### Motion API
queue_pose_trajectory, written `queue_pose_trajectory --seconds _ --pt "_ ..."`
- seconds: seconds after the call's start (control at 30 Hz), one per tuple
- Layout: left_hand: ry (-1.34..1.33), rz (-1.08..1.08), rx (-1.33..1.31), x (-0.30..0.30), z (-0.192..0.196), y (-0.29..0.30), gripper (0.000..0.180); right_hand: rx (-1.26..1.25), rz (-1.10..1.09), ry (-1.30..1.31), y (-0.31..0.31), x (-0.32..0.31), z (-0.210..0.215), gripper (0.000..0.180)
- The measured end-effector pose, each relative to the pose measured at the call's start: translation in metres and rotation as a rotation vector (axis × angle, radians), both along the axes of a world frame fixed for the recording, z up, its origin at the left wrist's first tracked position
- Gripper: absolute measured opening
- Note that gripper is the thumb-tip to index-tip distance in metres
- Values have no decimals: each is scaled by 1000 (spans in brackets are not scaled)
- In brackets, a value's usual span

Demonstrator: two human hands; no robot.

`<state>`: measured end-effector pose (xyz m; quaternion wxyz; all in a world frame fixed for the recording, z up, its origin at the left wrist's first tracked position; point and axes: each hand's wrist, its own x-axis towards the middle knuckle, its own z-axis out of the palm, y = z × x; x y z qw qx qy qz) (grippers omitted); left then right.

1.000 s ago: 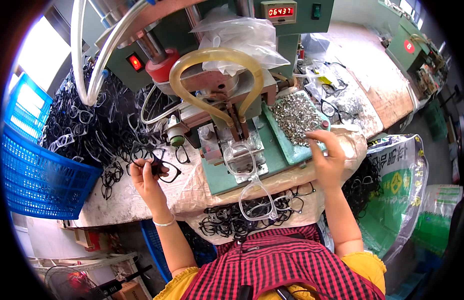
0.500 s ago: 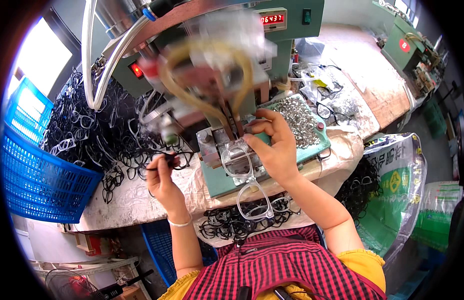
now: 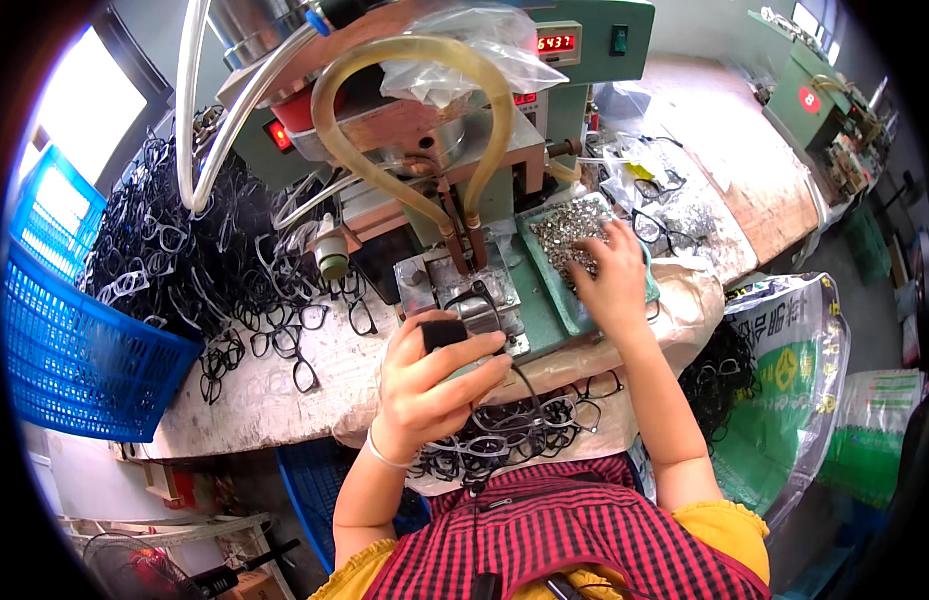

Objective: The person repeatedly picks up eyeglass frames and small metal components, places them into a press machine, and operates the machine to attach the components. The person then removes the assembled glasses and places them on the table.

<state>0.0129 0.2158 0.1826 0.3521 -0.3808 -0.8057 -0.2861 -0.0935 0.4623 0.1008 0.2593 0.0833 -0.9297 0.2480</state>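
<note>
My left hand (image 3: 434, 385) is closed on a black eyeglass frame (image 3: 476, 297), its upper rim against the metal fixture (image 3: 416, 285) of a green bench machine. A black band or pad (image 3: 444, 334) shows on a finger of that hand. Part of the frame is hidden behind the fingers. Just above the fixture stand two brown electrode-like arms (image 3: 471, 248), fed by a looped yellowish hose (image 3: 329, 125). To the right, my right hand (image 3: 624, 285) reaches into a green tray (image 3: 576, 322) of small metal pieces (image 3: 559, 225), its thumb and fingers apart.
A large heap of black frames (image 3: 169, 255) and blue baskets (image 3: 94, 350) stand at the left. More frames (image 3: 484, 440) lie on the bench's near edge, below my left hand. Plastic bags (image 3: 629, 105) lie behind the tray; a large printed sack (image 3: 784, 370) stands right.
The clear frame has left the fixture. My left hand has brought a black frame rightward to it. My right hand has moved right from the fixture to the tray of metal pieces.
</note>
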Motion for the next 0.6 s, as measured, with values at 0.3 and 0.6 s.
queue_pose_trajectory --seconds 0.3,0.6 --pt "-49 18 9 3 1 3 22 -92 66 166 10 -8 -12 11" --pt "100 971 106 68 -2 -124 33 -920 6 -170 35 10 -20 15"
